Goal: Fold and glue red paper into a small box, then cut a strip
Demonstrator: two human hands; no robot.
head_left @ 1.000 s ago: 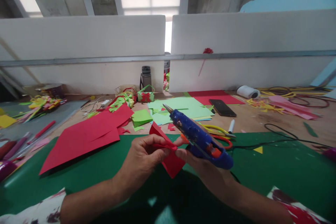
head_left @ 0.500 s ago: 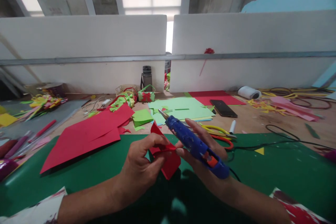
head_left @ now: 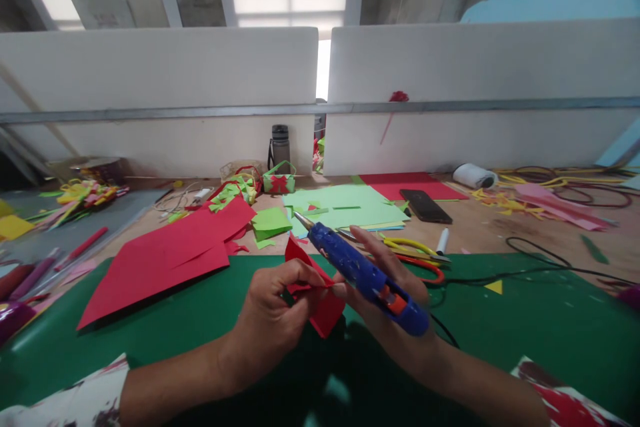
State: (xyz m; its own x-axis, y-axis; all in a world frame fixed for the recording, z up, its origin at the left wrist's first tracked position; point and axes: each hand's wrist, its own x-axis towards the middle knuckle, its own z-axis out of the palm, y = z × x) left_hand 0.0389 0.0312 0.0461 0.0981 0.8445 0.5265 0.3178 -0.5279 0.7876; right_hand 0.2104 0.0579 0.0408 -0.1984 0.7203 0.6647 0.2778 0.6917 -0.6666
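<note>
My left hand (head_left: 280,310) pinches a small folded piece of red paper (head_left: 327,313) between thumb and fingers, above the green mat (head_left: 200,310). A blue hot glue gun (head_left: 367,277) rests in my right hand (head_left: 400,327), its metal nozzle pointing up and to the left, away from the paper. The thumb and a fingertip of my right hand also touch the right edge of the red paper. Part of the fold is hidden behind my left fingers.
Red sheets (head_left: 165,260) lie at left, pale green sheets (head_left: 345,207) ahead. Scissors (head_left: 415,250), a black phone (head_left: 425,205) and a white glue-stick-like cylinder (head_left: 443,241) sit right of them. A black cord (head_left: 545,270) crosses the mat. Behind stand a bottle (head_left: 280,147) and a small paper basket (head_left: 279,180).
The glue gun has shifted slightly left, along with my right hand. The red paper has turned a little in my left fingers. Everything else on the table stays put.
</note>
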